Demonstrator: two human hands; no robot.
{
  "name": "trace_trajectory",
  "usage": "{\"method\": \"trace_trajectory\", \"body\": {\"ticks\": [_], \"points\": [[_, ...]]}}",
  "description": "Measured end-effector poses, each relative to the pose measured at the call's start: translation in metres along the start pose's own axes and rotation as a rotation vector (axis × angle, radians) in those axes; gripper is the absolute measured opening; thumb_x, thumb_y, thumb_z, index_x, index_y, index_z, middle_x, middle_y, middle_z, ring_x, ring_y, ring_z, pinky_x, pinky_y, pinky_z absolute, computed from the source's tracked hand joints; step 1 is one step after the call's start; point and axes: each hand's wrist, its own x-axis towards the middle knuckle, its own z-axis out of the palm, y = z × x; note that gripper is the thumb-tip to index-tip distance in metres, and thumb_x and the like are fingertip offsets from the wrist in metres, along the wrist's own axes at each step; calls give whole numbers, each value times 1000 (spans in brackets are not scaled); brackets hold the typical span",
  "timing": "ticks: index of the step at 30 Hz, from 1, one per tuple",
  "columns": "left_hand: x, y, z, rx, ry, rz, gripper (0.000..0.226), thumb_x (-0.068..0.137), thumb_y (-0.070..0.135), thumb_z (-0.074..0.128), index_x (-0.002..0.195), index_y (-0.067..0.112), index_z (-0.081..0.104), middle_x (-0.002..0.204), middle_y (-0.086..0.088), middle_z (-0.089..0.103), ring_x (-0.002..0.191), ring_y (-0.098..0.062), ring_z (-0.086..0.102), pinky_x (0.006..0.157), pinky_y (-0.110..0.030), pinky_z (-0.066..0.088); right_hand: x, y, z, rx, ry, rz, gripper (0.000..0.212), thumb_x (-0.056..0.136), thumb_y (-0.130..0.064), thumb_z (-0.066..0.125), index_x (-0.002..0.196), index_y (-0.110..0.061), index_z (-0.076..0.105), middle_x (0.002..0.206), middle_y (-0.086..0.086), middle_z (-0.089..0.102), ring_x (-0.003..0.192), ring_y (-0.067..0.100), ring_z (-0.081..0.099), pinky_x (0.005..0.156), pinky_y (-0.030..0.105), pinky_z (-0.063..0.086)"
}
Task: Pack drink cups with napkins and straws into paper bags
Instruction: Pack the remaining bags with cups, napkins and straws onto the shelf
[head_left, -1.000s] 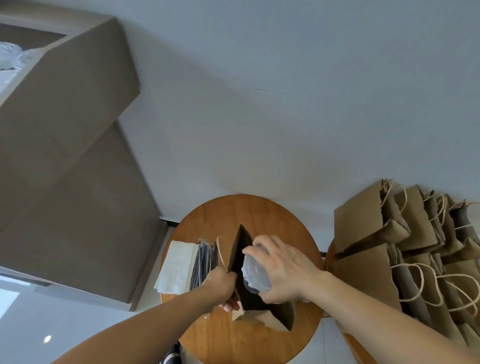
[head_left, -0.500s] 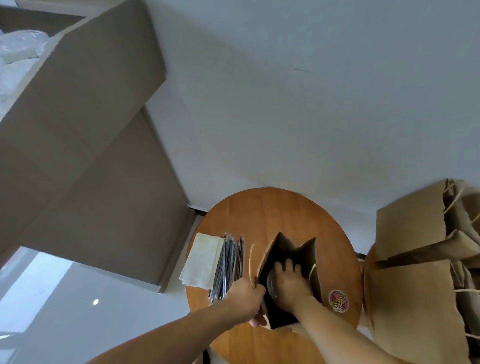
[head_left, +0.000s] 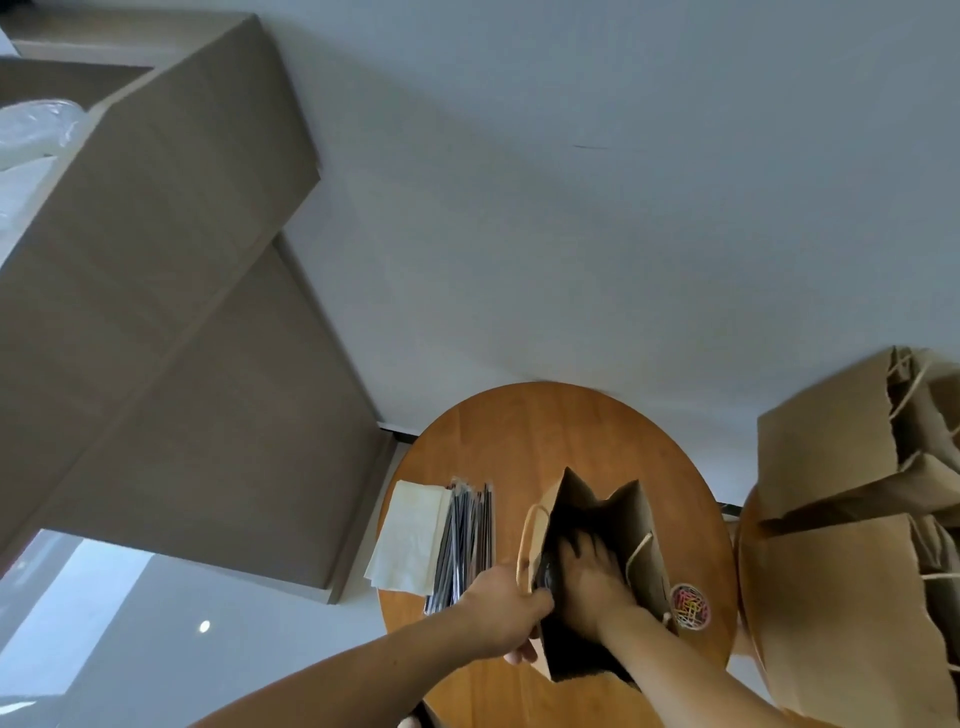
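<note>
table (head_left: 561, 441) | 1 open bag (head_left: 641, 525) | left hand (head_left: 501, 610) gripping | right hand (head_left: 589, 577) inside

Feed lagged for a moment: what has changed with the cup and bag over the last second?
The right hand lowered the clear cup from above the paper bag down into it; the hand is now deep inside, the cup hidden, so whether it let go cannot be told. The left hand still grips the bag's rim. Napkins and straws lie unmoved beside it.
</note>
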Motion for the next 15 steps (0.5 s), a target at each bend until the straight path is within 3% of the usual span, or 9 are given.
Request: {"method": "trace_trajectory", "body": {"ticks": [4,7,10,13,15], "points": [[3,2,-15,145,-100,44,68,87,44,63,143,20,34,110,-9,68,74,-15,70,70,-29,61,-37,-13,-64,-53,0,-54,37,90,-36,55,125,-23,52,125,4,55,120,28,52,110,47,30],[3,3,-35,277,-170,83,86,79,44,71,151,25,27,118,-1,65,93,-14,69,82,-30,60,-70,-20,-112,-127,129,-107,24,91,-34,53,112,-25,60,104,-3,62,101,22,59,107,47,31],[1,5,-59,423,-70,128,74,85,34,66,150,21,33,120,-2,62,102,-16,64,92,-33,54,-87,-29,-153,-70,368,-117,23,97,-39,51,112,-27,64,99,-9,67,93,13,61,104,41,36],[0,3,-89,430,183,148,46,90,23,58,135,19,52,108,-3,64,93,-16,64,79,-28,52,-83,-54,-180,195,569,-178,25,99,-33,50,115,-22,66,103,-9,68,91,8,62,89,27,48],[0,-6,-112,392,311,119,38,93,24,54,132,21,55,104,1,64,83,-10,61,71,-25,51,-65,-80,-180,344,525,-201,26,100,-30,49,119,-20,64,107,-9,66,93,8,63,78,18,47]]}}
